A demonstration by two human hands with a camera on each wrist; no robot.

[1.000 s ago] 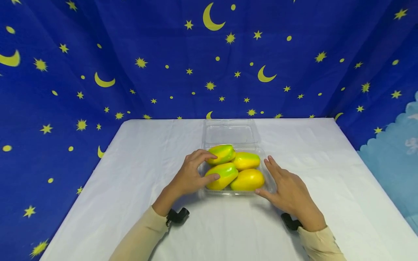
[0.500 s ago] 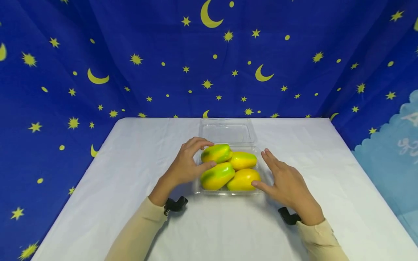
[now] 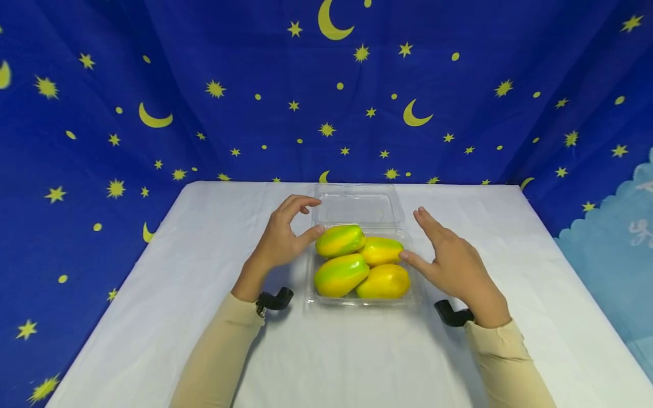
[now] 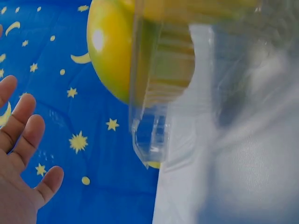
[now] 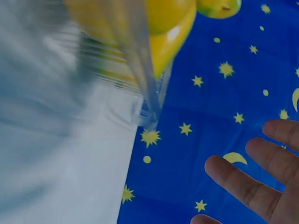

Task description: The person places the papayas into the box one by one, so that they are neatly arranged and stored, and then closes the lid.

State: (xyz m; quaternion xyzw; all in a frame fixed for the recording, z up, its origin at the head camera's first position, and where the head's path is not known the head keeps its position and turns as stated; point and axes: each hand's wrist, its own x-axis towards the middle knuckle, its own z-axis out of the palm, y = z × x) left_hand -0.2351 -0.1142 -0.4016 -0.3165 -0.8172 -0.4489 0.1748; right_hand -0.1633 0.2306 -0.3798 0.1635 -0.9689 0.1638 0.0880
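Note:
Several yellow-green fruits, papaya-like in shape, lie in a clear plastic clamshell box (image 3: 364, 302) at the middle of the table. Of these, a greener one (image 3: 339, 241) is at the far left and a yellower one (image 3: 384, 281) at the near right. The box's lid (image 3: 357, 207) is folded back flat behind it. My left hand (image 3: 285, 235) hovers at the box's far left corner, thumb near the far-left fruit, fingers loosely bent and holding nothing. My right hand (image 3: 454, 260) is at the right side, fingers extended, its thumb over the box's right edge. Both wrist views show spread fingers apart from the box.
A white cloth covers the table (image 3: 352, 357). Behind and to the left hangs a blue curtain (image 3: 245, 56) with yellow moons and stars. A light blue scalloped cloth (image 3: 612, 243) is at the right. Each wrist wears a black camera mount (image 3: 275, 298).
Both hands have moved away from me, toward the lid. The left fingers and thumb have come up off the left-hand fruits. The box and fruits stay in place.

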